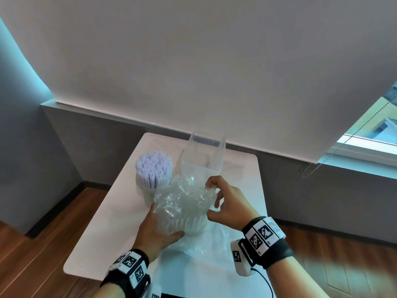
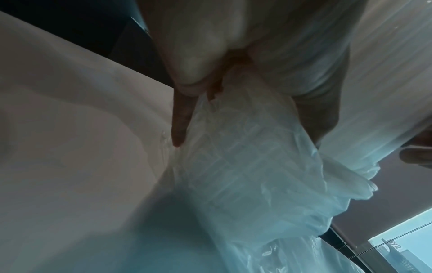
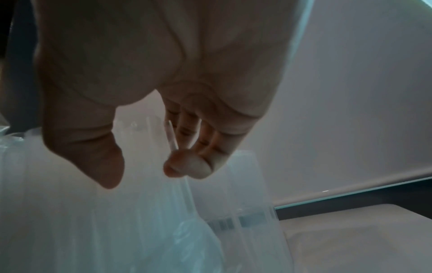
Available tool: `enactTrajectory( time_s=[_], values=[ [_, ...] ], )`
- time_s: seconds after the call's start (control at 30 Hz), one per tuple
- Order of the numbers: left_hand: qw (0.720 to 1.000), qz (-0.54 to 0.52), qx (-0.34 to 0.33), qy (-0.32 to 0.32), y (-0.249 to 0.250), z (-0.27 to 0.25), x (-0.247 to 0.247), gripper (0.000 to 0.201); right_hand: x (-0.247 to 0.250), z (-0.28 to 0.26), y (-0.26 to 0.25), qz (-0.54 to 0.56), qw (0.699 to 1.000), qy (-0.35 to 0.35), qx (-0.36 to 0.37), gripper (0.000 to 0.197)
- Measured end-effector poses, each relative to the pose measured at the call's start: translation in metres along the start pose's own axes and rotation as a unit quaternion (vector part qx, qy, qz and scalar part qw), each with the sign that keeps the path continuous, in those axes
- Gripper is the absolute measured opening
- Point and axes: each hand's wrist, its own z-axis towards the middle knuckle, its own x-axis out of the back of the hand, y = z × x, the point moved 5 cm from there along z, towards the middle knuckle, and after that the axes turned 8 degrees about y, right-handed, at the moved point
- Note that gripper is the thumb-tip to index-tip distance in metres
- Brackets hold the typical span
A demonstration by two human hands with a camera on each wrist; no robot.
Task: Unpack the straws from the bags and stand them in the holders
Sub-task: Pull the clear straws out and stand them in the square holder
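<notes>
Left hand [image 1: 158, 230] clutching bag [image 1: 184, 207] — right hand [image 1: 225, 203] pinching top

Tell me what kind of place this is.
Probably an office or plain indoor room, not a cafe: a small white table stands by a window with a lowered roller blind, grey walls and wood flooring.

Full holder [image 1: 153, 181] left of empty holder [image 1: 203, 153], bag [image 1: 182, 207] before both.

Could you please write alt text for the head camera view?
Two hands work a crinkled clear bag of straws on a white table: the left hand grips it, the right hand pinches its top. Behind stand a holder full of straws and a clear holder.
</notes>
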Motion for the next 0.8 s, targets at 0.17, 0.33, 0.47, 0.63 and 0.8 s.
enactTrajectory(
  time_s=[0.17,0.33,0.47,0.63,0.8],
  values=[
    [1.000,0.000,0.003,-0.007,-0.006,0.003,0.000,0.105,0.007,0.006,-0.003,-0.013,1.000,0.012,-0.018,0.040],
    [1.000,0.011,0.002,-0.010,-0.008,0.004,0.000,0.104,0.020,0.012,-0.009,-0.037,0.999,0.015,-0.011,0.030],
    [1.000,0.026,0.011,-0.013,-0.015,0.007,0.000,0.117,0.034,0.015,-0.013,0.047,0.995,0.083,-0.009,0.032],
    [1.000,0.020,0.015,-0.015,-0.019,0.008,-0.002,0.118,0.016,0.011,0.005,0.073,0.993,0.082,-0.036,0.041],
    [1.000,0.027,0.011,-0.010,-0.017,0.007,-0.001,0.115,0.004,0.011,0.006,0.074,0.993,0.086,-0.032,0.026]
  ],
)
